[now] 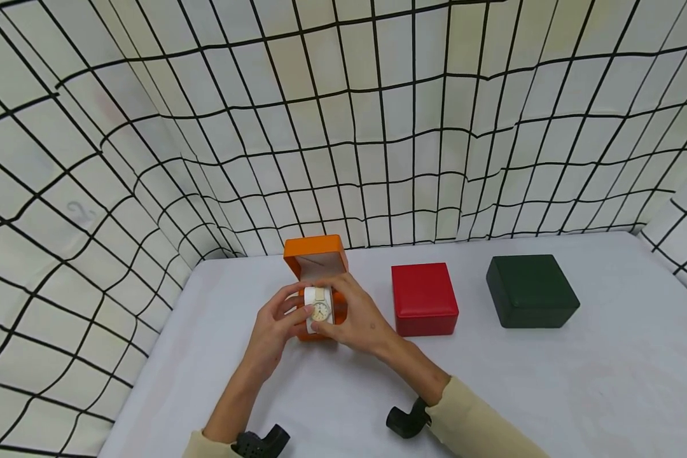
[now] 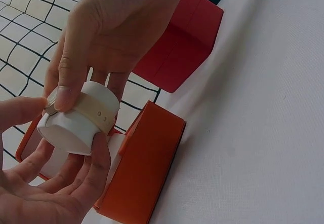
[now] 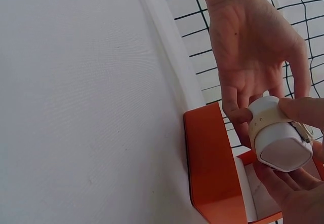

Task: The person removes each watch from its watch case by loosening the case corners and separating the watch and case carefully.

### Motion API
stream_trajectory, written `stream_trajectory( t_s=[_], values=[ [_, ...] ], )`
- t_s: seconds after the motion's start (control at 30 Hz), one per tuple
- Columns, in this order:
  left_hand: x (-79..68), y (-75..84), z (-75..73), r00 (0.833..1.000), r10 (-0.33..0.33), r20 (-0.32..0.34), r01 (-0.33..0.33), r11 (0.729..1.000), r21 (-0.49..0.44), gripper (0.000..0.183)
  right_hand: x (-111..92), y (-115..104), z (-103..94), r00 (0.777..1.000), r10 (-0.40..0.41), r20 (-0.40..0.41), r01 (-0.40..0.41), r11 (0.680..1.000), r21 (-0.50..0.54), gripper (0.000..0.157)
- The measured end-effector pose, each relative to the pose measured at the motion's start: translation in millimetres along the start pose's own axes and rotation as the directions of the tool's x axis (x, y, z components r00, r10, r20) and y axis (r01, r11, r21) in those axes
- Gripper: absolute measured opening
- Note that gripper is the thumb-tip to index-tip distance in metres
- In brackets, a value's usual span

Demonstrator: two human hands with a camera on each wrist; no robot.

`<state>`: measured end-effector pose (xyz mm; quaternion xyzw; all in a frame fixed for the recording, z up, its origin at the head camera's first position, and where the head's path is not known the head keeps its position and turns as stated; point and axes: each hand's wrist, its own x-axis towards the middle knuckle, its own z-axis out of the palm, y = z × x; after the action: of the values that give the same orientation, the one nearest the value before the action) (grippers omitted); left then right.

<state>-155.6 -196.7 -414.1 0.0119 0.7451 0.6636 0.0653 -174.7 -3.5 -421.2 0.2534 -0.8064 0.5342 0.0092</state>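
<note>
Over an open orange box (image 1: 313, 245), both hands hold a wristwatch (image 1: 320, 311) strapped round a white watch cushion (image 2: 68, 133). Its face is pale and round, and the strap (image 3: 267, 121) is cream with small holes. My left hand (image 1: 268, 334) grips the cushion from the left, its fingers curled under and round it in the left wrist view. From the other side my right hand (image 1: 366, 321) pinches the watch and cushion, thumb low near the face. The box's lid stands up at the back; the hands hide much of its lower part.
A closed red box (image 1: 425, 299) sits to the right of the orange one, and a closed dark green box (image 1: 531, 291) lies farther right. All stand on a white-covered table (image 1: 607, 394). Black netting (image 1: 412, 121) over white cloth rises behind and at the left.
</note>
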Motion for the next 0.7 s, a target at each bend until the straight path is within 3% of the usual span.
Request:
stream_trajectory(
  t_s=[0.4, 0.7],
  values=[
    [0.8, 2.3, -3.7, 0.999, -0.025, 0.035, 0.026, 1.0, -0.016, 0.049, -1, 1, -0.9, 1.0, -0.019, -0.003, 0.019, 1.0, 0.009, 0.066],
    [6.4, -3.7, -11.3, 0.99, -0.106, 0.093, 0.114, 0.99, -0.08, 0.049, -3, 2, 0.0, 0.999, -0.047, -0.002, 0.047, 0.999, 0.015, 0.063]
  ],
)
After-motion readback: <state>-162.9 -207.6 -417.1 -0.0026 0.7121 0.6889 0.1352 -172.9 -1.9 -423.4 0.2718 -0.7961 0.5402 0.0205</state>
